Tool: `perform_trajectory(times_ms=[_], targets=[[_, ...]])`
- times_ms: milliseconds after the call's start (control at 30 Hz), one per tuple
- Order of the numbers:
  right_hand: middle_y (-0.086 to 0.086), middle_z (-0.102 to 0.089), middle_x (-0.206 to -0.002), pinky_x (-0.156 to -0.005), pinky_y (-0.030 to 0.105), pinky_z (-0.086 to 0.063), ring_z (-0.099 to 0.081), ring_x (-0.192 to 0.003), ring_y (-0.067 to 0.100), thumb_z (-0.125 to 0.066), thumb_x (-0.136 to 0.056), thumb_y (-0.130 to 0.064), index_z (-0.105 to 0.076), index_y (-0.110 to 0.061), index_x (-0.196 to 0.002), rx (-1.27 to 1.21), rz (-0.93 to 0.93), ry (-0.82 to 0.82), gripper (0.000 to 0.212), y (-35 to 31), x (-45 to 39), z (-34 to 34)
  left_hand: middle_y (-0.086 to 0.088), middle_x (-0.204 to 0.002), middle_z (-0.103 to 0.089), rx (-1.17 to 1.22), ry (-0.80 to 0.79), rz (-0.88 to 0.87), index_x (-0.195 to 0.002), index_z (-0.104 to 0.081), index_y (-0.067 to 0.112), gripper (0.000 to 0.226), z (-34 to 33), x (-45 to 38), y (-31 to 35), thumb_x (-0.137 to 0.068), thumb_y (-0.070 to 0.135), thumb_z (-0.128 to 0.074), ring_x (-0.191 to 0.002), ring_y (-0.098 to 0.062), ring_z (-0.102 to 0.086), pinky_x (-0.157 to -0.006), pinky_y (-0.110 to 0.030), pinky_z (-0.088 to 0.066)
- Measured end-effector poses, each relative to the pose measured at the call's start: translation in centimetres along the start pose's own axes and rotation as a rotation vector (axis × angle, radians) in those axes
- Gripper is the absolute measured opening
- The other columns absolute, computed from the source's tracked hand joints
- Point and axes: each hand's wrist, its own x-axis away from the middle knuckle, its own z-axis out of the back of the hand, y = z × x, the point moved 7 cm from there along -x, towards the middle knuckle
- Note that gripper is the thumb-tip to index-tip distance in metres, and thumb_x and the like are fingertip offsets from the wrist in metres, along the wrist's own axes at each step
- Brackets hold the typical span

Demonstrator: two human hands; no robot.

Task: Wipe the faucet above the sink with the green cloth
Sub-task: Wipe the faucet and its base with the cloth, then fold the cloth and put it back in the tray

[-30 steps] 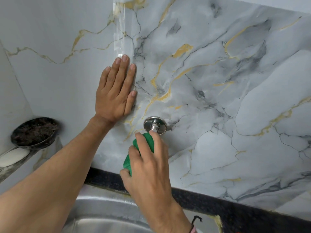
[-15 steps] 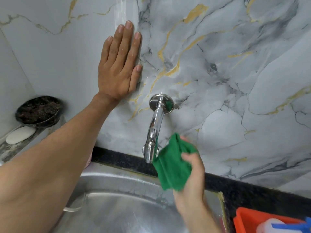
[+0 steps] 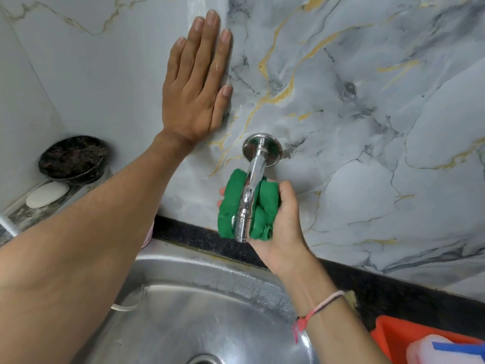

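Marbled grey wall panels (image 3: 367,127) veined with gold back a stainless steel sink (image 3: 196,311), where a person wipes the chrome faucet (image 3: 249,195) that juts from the wall on a round flange. Their right hand (image 3: 280,227) reaches up from beneath, fingers curled to cup the green cloth (image 3: 231,206) around the lower spout, so folds of cloth show on both sides of the pipe while its front face stays bare. Their left hand (image 3: 196,82) lies flat against the wall above and left of the faucet, fingers extended and close together, apparently as a brace.

The wiping step looks to be in hand, with the cloth wrapped near the outlet. The next move probably calls for sliding that grip along the spout toward the flange, keeping the cloth pressed round the metal (the upper pipe and flange sit uncovered).

At left, a ledge (image 3: 18,214) holds a dark bowl (image 3: 73,158) and a white soap bar (image 3: 47,195); an orange tub (image 3: 388,334) shows at lower right.
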Motion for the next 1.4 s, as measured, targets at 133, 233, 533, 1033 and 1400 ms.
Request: perform_trajectory(times_ms=[133, 233, 533, 1033, 1400], targets=[[0.033, -0.074, -0.100, -0.074, 0.052, -0.059, -0.070, -0.091, 0.050, -0.049, -0.081, -0.050, -0.072, -0.005, -0.101, 0.471, 0.126, 0.113, 0.055, 0.1, 3.2, 1.7, -0.024, -0.160, -0.043, -0.012, -0.002, 0.011, -0.160, -0.029, 0.007, 0.064, -0.2, 0.2, -0.2, -0.102, 0.032, -0.024, -0.153, -0.036, -0.033, -0.128, -0.047, -0.028], [0.033, -0.074, -0.096, -0.072, 0.045, -0.054, -0.071, -0.081, 0.042, -0.047, -0.083, -0.048, -0.072, -0.003, -0.092, 0.480, 0.140, 0.299, 0.052, 0.4, 5.5, 3.6, -0.023, -0.161, -0.040, -0.005, -0.006, 0.021, -0.162, -0.025, 0.009, 0.064, -0.4, 0.2, -0.3, -0.103, 0.034, -0.020, -0.154, -0.034, -0.030, -0.130, -0.045, -0.025], [0.004, -0.071, -0.128, -0.098, 0.047, -0.055, -0.064, -0.118, 0.024, -0.058, -0.085, -0.032, -0.066, -0.024, -0.128, 0.980, 0.889, 0.398, 0.044, -6.4, 5.2, -5.9, -0.023, -0.162, -0.039, -0.019, -0.017, 0.005, -0.164, -0.013, 0.011, 0.066, -0.6, 0.4, -0.3, -0.103, 0.035, -0.019, -0.155, -0.034, -0.028, -0.132, -0.042, -0.020], [-0.004, -0.066, -0.141, -0.103, 0.022, -0.054, -0.061, -0.129, 0.010, -0.070, -0.066, 0.003, -0.080, -0.023, -0.113, 0.833, 0.588, 0.146, 0.055, 2.1, 13.4, 2.3, -0.015, -0.170, -0.028, 0.309, -0.611, 0.330, -0.160, -0.031, 0.009, 0.058, 7.9, 0.2, 1.9, -0.111, 0.040, -0.031, -0.158, -0.025, -0.029, -0.128, -0.041, -0.033], [0.030, -0.072, -0.123, -0.094, 0.057, -0.058, -0.068, -0.115, 0.048, -0.073, -0.079, -0.029, -0.072, -0.003, -0.123, -0.100, -0.222, 0.399, 0.051, 2.3, 31.4, 19.7, -0.004, -0.108, -0.081, 1.368, -1.326, 1.674, -0.110, -0.074, 0.014, 0.035, 30.8, 19.2, 33.1, -0.099, 0.045, -0.061, -0.102, -0.018, -0.077, -0.075, -0.019, -0.063]])
